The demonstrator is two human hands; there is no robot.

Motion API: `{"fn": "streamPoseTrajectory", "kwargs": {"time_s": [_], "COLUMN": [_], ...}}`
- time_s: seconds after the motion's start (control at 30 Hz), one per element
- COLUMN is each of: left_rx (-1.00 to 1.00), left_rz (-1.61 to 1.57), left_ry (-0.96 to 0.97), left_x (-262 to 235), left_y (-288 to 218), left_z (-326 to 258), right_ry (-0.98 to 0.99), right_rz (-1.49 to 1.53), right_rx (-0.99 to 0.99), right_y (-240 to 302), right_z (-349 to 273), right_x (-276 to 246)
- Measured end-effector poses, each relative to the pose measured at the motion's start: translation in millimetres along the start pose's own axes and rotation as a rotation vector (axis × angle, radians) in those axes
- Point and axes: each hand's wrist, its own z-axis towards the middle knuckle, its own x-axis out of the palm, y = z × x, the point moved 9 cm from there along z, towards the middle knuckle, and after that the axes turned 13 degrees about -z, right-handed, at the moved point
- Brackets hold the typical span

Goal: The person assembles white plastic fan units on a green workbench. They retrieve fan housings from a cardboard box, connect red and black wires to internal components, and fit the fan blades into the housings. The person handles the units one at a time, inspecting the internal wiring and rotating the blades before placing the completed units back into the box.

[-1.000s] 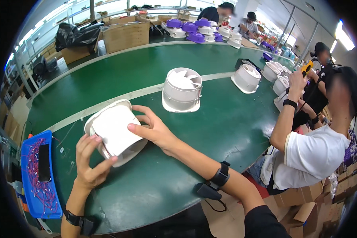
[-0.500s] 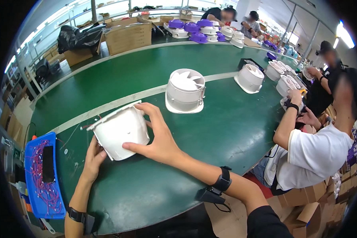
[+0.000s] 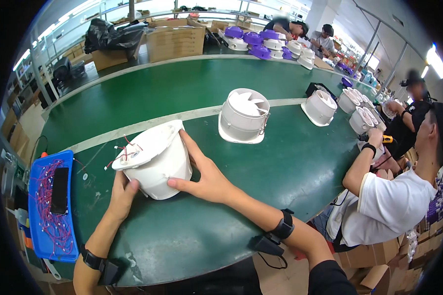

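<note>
A white plastic fan housing (image 3: 155,162), round and tapered with a flat flanged rim tilted up to the left, rests on the green conveyor table (image 3: 261,172). Thin red wires (image 3: 125,147) lie across its top. The left hand (image 3: 120,194) and right hand (image 3: 206,177) clasp its sides, fingers spread against the wall.

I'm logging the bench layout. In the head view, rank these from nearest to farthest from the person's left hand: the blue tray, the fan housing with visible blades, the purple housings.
From the left hand:
1. Blue tray, on the left at the table's edge, holding red wires.
2. Fan housing with visible blades, mid-table, ahead and to the right.
3. Purple housings, at the far end of the green table.
</note>
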Motion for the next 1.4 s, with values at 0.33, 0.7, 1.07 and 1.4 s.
{"fn": "streamPoseTrajectory", "kwargs": {"time_s": [0.33, 0.7, 1.07, 1.4], "left_rx": [-0.085, -0.182, -0.199, -0.313], "left_rz": [-0.317, -0.384, -0.391, -0.368], "left_ry": [-0.171, -0.352, -0.196, 0.113], "left_x": [-8, -28, 12, 29], "left_y": [3, 18, 4, 0], "left_z": [2, -2, -2, -7], "right_ry": [0.0, -0.095, 0.025, -0.01], "right_rz": [-0.072, 0.053, 0.212, 0.112], "right_rx": [0.017, 0.008, 0.118, 0.046], "right_y": [9, 6, -25, 2], "right_z": [-3, -2, -2, 2], "right_x": [-4, -12, 5, -3]}}
